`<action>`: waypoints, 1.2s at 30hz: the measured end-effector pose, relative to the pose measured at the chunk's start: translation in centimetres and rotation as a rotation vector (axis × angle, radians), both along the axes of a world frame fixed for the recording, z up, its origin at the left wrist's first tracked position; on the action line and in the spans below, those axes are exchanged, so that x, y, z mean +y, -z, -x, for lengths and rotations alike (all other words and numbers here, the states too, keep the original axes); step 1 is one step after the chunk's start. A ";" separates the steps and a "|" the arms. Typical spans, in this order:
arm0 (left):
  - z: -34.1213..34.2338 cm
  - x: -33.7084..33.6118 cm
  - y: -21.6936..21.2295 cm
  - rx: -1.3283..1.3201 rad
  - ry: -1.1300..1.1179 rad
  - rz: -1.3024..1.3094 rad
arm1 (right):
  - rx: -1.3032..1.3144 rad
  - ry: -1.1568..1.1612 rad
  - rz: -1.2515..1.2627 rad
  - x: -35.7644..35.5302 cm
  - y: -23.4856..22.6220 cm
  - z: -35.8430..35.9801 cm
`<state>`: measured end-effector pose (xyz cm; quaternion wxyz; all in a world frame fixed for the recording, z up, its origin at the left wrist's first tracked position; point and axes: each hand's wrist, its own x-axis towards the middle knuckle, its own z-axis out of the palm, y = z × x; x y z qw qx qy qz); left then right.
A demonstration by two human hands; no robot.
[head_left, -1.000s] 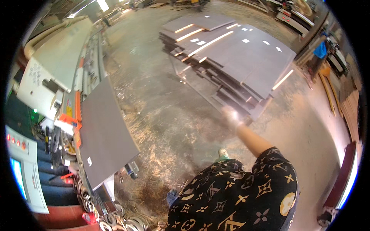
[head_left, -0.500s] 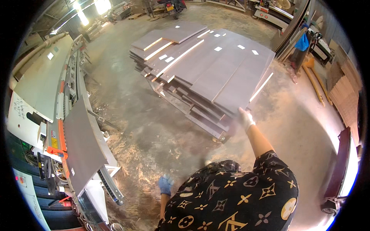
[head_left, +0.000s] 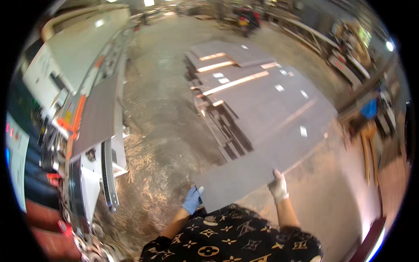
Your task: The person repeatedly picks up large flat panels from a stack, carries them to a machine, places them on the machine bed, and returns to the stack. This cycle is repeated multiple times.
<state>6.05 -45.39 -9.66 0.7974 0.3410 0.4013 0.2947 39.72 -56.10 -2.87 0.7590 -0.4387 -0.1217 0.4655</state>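
A long grey board (head_left: 233, 181) stretches in front of me, its near end off the stack of grey panels (head_left: 266, 109). My left hand (head_left: 192, 201), in a blue glove, grips the board's near left corner with the thumb on top. My right hand (head_left: 278, 187), in a white glove, holds its right edge, thumb up on the face. The fingers of both hands are partly hidden under the board. White labels lie on several panels, and the stack's left side is stepped. Motion blurs where the board's far end meets the stack.
On the left stands a long machine (head_left: 80, 115) with orange parts and a grey panel (head_left: 99, 109) lying along it. Sawdust covers parts of the concrete floor (head_left: 152, 139). Yellow forks (head_left: 368, 153) rest at the right, near a blue bag (head_left: 369, 109). Farther back is a motorcycle (head_left: 246, 19).
The board has come off the stack's near end toward me. My left hand has risen from my side to its left corner. My right hand has come nearer, and the view has turned left.
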 end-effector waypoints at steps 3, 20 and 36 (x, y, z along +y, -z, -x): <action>1.5 0.5 -1.7 0.095 -0.191 -0.141 | -0.077 -0.019 0.060 -0.1 -1.2 2.4; 38.2 -1.8 -7.4 0.839 -1.120 -0.499 | 0.123 -1.056 0.020 20.7 -3.4 35.3; 57.1 -17.2 -2.8 0.843 -2.042 -0.252 | 0.143 -1.916 0.446 30.3 0.5 78.2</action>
